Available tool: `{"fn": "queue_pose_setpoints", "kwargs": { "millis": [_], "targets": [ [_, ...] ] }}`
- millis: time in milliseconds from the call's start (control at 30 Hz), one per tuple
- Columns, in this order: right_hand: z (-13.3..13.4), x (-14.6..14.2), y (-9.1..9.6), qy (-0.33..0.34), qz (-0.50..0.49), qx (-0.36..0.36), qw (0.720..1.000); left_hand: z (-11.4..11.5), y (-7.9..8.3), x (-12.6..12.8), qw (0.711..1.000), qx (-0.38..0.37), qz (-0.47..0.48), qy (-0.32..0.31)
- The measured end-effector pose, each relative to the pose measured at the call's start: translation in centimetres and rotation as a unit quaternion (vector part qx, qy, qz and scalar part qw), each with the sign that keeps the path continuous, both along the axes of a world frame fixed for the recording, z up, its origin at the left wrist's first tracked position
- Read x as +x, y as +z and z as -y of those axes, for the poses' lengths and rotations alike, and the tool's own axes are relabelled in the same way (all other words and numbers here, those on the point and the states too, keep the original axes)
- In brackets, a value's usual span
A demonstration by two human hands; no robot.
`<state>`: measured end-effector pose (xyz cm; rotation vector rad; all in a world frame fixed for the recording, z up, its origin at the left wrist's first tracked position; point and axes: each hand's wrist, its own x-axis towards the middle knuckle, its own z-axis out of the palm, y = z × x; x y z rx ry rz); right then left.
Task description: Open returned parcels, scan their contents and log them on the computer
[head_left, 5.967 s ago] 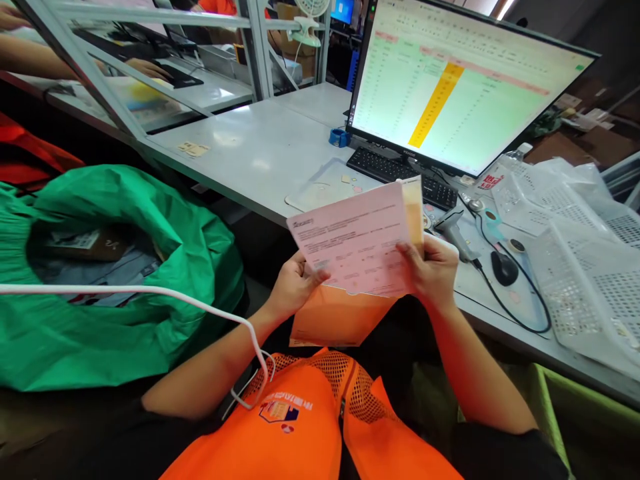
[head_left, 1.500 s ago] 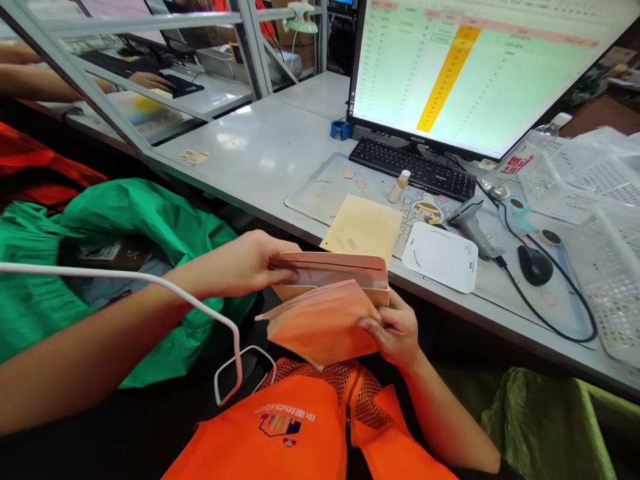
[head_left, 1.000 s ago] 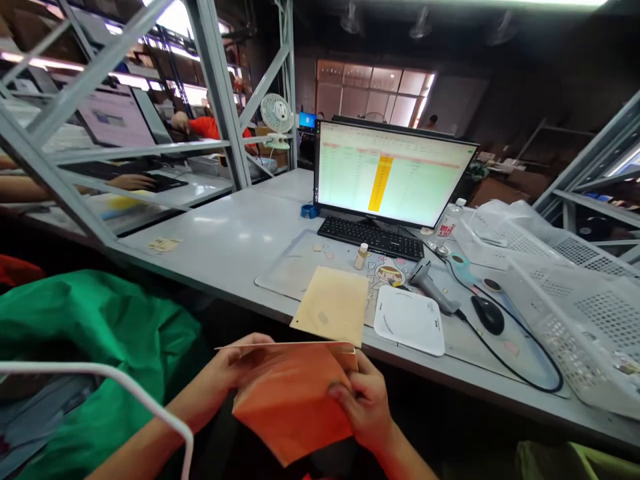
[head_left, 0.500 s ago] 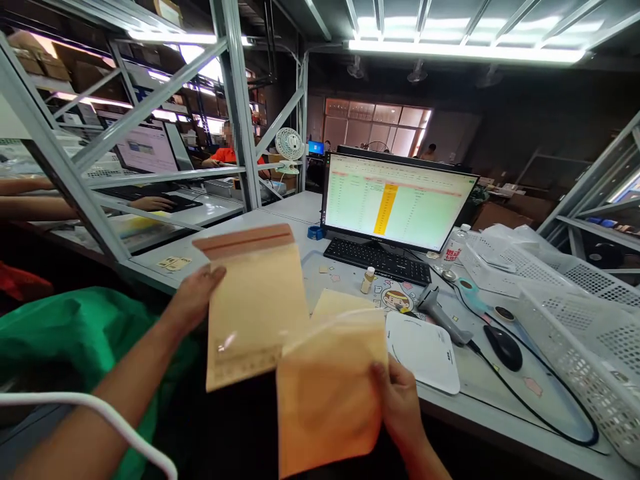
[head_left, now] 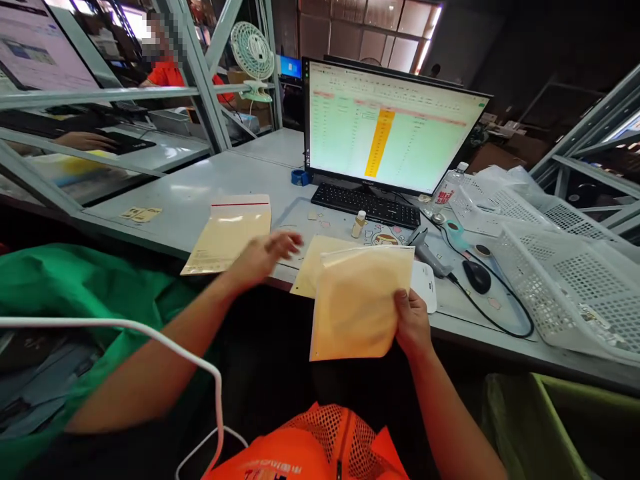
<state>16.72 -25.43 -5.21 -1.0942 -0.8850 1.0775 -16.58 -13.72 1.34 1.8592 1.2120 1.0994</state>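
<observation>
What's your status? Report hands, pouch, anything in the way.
Left hand open above desk. Right hand gripping tan pouch. Two more pouches on desk, one behind held pouch.

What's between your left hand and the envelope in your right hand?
In the head view, a pale envelope lies flat on the desk near the left hand.

I'm wearing a bright orange vest [head_left: 310,453] over dark clothes [head_left: 270,373]. Orange mesh panels [head_left: 323,433] sit on either side of its dark zip [head_left: 341,453], and some printing [head_left: 270,471] gets cut off at the bottom of my view. My left hand [head_left: 265,257], right hand [head_left: 413,320] and forearms [head_left: 145,373] are bare. A thin white cord [head_left: 219,400] crosses in front of my left forearm and loops down near the vest.
</observation>
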Motion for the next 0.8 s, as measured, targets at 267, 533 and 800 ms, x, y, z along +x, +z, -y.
{"fn": "queue_pose_setpoints", "kwargs": {
  "millis": [267,533,800],
  "targets": [
    [4.2,-0.8,-1.8,0.061,0.128,-0.002,0.990,10.2,-2.2,7.2,0.955,-0.123,0.267,-0.021],
    [5.8,1.6,4.4,-0.036,0.363,0.139,0.921,13.7,-2.2,8.6,0.993,-0.016,0.109,0.037],
    [5.2,-5.4,7.5,0.145,0.448,0.356,0.807,18.0,-2.8,9.2,0.996,0.088,0.028,-0.012]
  ]
}}
